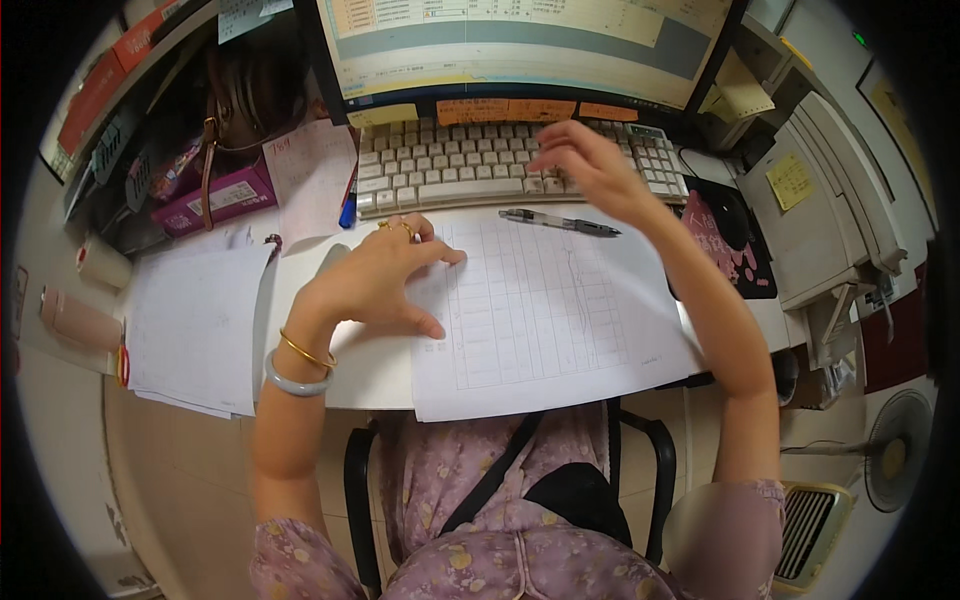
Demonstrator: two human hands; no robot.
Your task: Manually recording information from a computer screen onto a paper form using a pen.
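Observation:
My left hand [392, 268] rests at the left edge of a printed table sheet [520, 330], thumb and fingers spread with nothing between them. A gold ring shows on it, and a gold bangle and a pale bangle circle the wrist. Over the right part of a grey-white keyboard [450, 165], my right hand [592, 172] hovers with loosely curved, parted fingers and holds nothing. Whether a fingertip touches a key I cannot tell. A black and clear pen [560, 222] lies across the top of the sheet, below the keyboard.
A monitor [520, 50] stands behind the keyboard. More papers [200, 320] lie at left, near a pink bottle [82, 318], a purple box [215, 195] and a brown handbag [255, 95]. On the right are a black mouse [735, 222] on its mat and a pale printer [820, 200].

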